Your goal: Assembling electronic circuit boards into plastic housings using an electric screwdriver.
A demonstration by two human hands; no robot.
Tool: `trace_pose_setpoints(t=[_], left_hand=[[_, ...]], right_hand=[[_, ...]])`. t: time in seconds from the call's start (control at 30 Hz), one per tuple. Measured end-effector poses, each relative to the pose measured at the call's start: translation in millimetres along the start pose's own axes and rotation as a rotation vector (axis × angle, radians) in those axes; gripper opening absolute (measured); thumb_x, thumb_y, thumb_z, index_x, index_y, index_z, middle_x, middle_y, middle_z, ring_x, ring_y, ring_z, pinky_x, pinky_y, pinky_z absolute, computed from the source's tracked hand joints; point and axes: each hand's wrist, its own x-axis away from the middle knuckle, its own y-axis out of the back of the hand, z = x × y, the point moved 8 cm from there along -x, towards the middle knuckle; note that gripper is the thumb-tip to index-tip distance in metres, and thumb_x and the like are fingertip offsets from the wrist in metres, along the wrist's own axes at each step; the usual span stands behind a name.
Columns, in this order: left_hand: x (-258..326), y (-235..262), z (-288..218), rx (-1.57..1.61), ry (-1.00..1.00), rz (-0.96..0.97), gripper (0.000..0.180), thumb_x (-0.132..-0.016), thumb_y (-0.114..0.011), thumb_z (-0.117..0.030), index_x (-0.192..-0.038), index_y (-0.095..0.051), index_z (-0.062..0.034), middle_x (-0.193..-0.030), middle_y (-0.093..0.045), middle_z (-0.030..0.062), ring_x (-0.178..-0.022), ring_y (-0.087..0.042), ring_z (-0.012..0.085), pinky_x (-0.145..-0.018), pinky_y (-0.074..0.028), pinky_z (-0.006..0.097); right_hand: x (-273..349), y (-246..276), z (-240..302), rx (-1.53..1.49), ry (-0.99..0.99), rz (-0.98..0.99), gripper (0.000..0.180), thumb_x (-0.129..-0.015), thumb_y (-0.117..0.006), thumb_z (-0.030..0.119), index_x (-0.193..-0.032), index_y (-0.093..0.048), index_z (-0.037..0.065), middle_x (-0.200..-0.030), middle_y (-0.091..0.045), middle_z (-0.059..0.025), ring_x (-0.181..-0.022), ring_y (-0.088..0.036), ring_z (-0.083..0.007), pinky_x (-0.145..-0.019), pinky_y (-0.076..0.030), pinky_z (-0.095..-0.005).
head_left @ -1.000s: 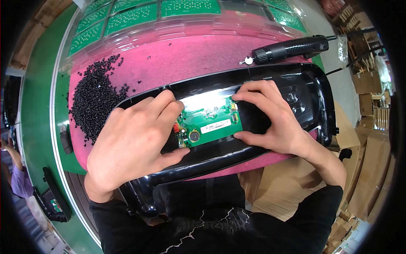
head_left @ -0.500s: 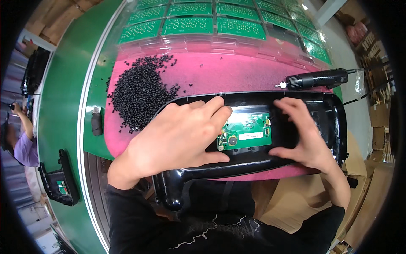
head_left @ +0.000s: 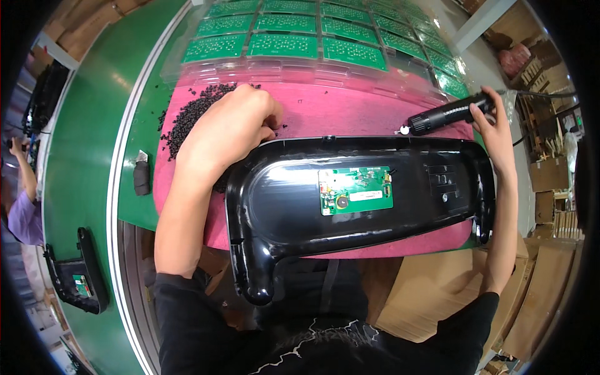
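A black plastic housing (head_left: pixel 412 219) lies with its hollow side up in front of me. Set in its middle is a green circuit board (head_left: pixel 369 184) with a round dark part and a white label. My left hand (head_left: pixel 228 125) is over the right side of a heap of small black screws (head_left: pixel 187 119), fingers curled and closed; whatever is between the fingertips is hidden. At the far right, my right hand (head_left: pixel 497 128) grips the rear end of a black electric screwdriver (head_left: pixel 437 119), its tip pointing left above the housing's far edge.
Clear trays of green circuit boards (head_left: pixel 281 45) stand at the back of the pink mat (head_left: pixel 350 106). A small dark wrapped roll (head_left: pixel 142 177) lies left of the mat. Further left, another housing (head_left: pixel 78 281) sits on the green table, near a co-worker's arm (head_left: pixel 24 169).
Both hands have left the circuit board. My left went up and left to the screw heap; my right went up and right and took hold of the electric screwdriver.
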Motion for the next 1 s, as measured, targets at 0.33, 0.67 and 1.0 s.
trace_pose_setpoints(t=[0.33, 0.67, 1.0], left_hand=[[0.8, 1.8, 4.2, -0.048, 0.079, 0.024, 0.016, -0.075, -0.067, 0.005, -0.091, -0.067, 0.0054, -0.083, -0.067, 0.0205, -0.078, -0.068, 0.0314, -0.071, -0.053, 0.038], [3.6, 15.6, -53.8, 0.554, -0.136, -0.174, 0.012, -0.088, -0.061, 0.005, -0.099, -0.059, 0.003, -0.088, -0.062, 0.0045, -0.081, -0.06, 0.0111, -0.074, -0.05, 0.026], [6.4, -11.4, -64.8, 1.066, 0.057, 0.002, 0.016, -0.089, -0.066, 0.003, -0.104, -0.062, 0.0052, -0.094, -0.063, 0.0047, -0.087, -0.061, 0.0092, -0.079, -0.053, 0.024]], right_hand=[[17.8, -53.4, 99.1, -1.208, 0.141, 0.031, 0.04, -0.094, -0.063, 0.015, -0.124, -0.042, 0.0, -0.094, -0.061, -0.0096, -0.096, -0.06, -0.021, -0.086, -0.05, -0.0347], [74.7, -34.2, 158.6, -1.754, 0.463, 0.11, 0.034, -0.099, -0.049, 0.039, -0.116, -0.058, 0.012, -0.077, -0.05, 0.0004, -0.074, -0.048, -0.0143, -0.089, -0.041, -0.0449], [104.5, -28.1, 166.6, -1.823, 0.546, 0.038, 0.027, -0.088, -0.063, 0.028, -0.103, -0.049, 0.012, -0.07, -0.046, 0.0057, -0.065, -0.044, -0.0076, -0.08, -0.035, -0.0317]])
